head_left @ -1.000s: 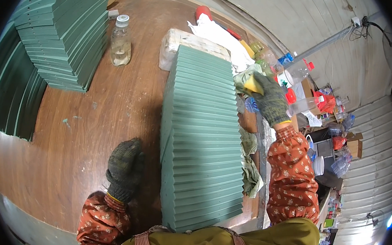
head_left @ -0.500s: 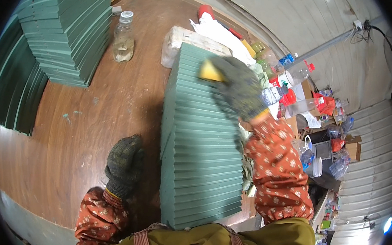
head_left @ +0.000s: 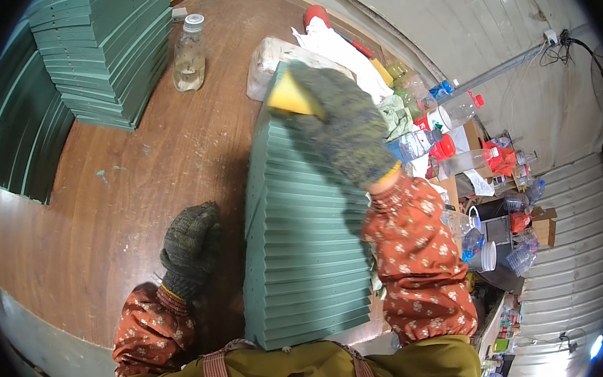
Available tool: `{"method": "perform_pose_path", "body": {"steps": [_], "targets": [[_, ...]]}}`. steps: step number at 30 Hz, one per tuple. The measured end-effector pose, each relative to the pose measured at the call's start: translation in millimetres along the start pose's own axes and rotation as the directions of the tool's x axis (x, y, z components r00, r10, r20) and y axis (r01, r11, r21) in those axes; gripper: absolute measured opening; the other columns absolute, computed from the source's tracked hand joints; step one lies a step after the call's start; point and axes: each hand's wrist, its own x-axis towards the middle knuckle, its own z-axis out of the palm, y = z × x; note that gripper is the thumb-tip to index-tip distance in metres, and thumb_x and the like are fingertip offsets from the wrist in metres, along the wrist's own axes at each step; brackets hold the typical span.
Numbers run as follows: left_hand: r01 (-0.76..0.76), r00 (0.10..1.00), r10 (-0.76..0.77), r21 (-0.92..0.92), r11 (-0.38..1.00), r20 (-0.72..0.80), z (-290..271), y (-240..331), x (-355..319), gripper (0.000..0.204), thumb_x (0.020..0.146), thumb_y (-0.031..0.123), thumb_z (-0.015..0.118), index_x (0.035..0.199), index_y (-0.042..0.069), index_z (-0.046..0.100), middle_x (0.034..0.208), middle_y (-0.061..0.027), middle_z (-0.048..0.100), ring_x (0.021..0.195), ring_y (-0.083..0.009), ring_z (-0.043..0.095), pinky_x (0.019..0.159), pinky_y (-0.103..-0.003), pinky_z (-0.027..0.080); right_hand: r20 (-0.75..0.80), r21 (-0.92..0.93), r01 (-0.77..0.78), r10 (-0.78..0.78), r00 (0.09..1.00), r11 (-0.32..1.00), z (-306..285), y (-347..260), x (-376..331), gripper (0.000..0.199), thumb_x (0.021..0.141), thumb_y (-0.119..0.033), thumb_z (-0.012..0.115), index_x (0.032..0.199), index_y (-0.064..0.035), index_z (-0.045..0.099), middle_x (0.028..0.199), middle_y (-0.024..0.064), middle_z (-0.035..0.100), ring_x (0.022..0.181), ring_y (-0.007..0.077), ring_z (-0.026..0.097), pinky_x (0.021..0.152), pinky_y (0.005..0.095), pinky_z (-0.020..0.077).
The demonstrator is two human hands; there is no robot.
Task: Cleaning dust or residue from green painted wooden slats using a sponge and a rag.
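Observation:
My right hand [head_left: 342, 121], in a dark grey-green knit glove, grips a yellow sponge [head_left: 293, 95] at the far end of a long stack of green ridged sheets [head_left: 310, 258]. The sponge lies against the stack's far left corner, while the glove covers part of the top. To the left of the stack, my left hand [head_left: 192, 250], in a matching glove, is curled closed low over the brown table [head_left: 127, 223]. Whatever it may hold is hidden; a thin pale sliver shows beside its wrist.
More green sheets stand in tall stacks [head_left: 107, 55] at the far left. A lidded glass jar [head_left: 189, 55] with cloudy liquid is near them. Behind my stack sit a whitish block [head_left: 263, 64] and a white cloth [head_left: 333, 48]. Bottles [head_left: 462, 108] crowd the right side.
My right hand has moved left and slightly farther away with the sponge, from above the stack's middle to its far left corner. The left hand has barely moved.

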Motion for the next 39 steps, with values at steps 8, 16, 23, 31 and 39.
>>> {"method": "perform_pose_path", "body": {"steps": [8, 16, 23, 31, 39], "targets": [[0.033, 0.999, -0.032, 0.038, 0.999, -0.022, -2.9, -1.4, -4.9, 0.027, 0.086, 0.001, 0.063, 0.113, 0.0, 0.062, 0.107, -0.0189, 0.066, 0.099, -0.0357, 0.064, 0.085, -0.042, 0.052, 0.143, -0.252, -0.212, 0.253, 0.957, 0.944, -27.3, 55.7, -58.0, 0.035, 0.081, -0.015, 0.068, 0.115, -0.0102, 0.06, 0.097, 0.0151, 0.065, 0.086, 0.0336, 0.065, 0.072, 0.0432, 0.0529], [0.069, 0.995, -0.077, 0.121, 0.99, 0.062, -1.6, 4.4, -2.7, 0.026, 0.084, 0.0, 0.064, 0.11, -0.001, 0.061, 0.106, -0.0205, 0.066, 0.098, -0.0375, 0.063, 0.085, -0.044, 0.051, 0.122, -0.193, -0.373, 0.399, 0.909, 0.908, -49.8, 41.4, -48.7, 0.057, 0.078, -0.022, 0.077, 0.13, -0.0137, 0.057, 0.118, 0.0142, 0.063, 0.104, 0.0296, 0.063, 0.089, 0.0404, 0.0527], [0.011, 1.0, -0.011, 0.026, 1.0, 0.019, 0.3, 1.8, 1.9, 0.027, 0.079, -0.001, 0.065, 0.106, 0.0, 0.064, 0.1, -0.0212, 0.066, 0.09, -0.0388, 0.065, 0.078, -0.044, 0.053, -0.028, -0.011, 0.074, -0.075, 0.997, 0.997, -1.0, 4.5, -5.1, 0.055, 0.081, -0.019, 0.065, 0.134, -0.0101, 0.052, 0.112, 0.0185, 0.062, 0.107, 0.0346, 0.058, 0.093, 0.0447, 0.0468], [-0.023, 0.999, 0.022, -0.014, 1.0, -0.028, 3.9, -5.3, -0.4, 0.027, 0.08, -0.001, 0.065, 0.107, 0.0, 0.064, 0.1, -0.02, 0.066, 0.091, -0.0381, 0.065, 0.079, -0.044, 0.053, 0.251, -0.399, -0.412, 0.529, 0.81, 0.819, -52.4, 50.1, -69.5, 0.053, 0.078, -0.021, 0.076, 0.127, -0.0136, 0.058, 0.109, 0.0141, 0.064, 0.098, 0.0318, 0.063, 0.084, 0.0415, 0.0524], [-0.026, 1.0, 0.026, 0.068, 0.997, 0.0, 6.2, -5.2, -5.9, 0.025, 0.084, 0.0, 0.064, 0.109, 0.0, 0.062, 0.104, -0.0189, 0.067, 0.095, -0.0363, 0.065, 0.083, -0.042, 0.052, 0.083, -0.147, -0.335, 0.349, 0.933, 0.931, -51.9, 37.2, -61.4, 0.058, 0.078, -0.021, 0.076, 0.131, -0.0113, 0.056, 0.12, 0.0144, 0.063, 0.109, 0.0322, 0.061, 0.095, 0.0417, 0.0483]]}}
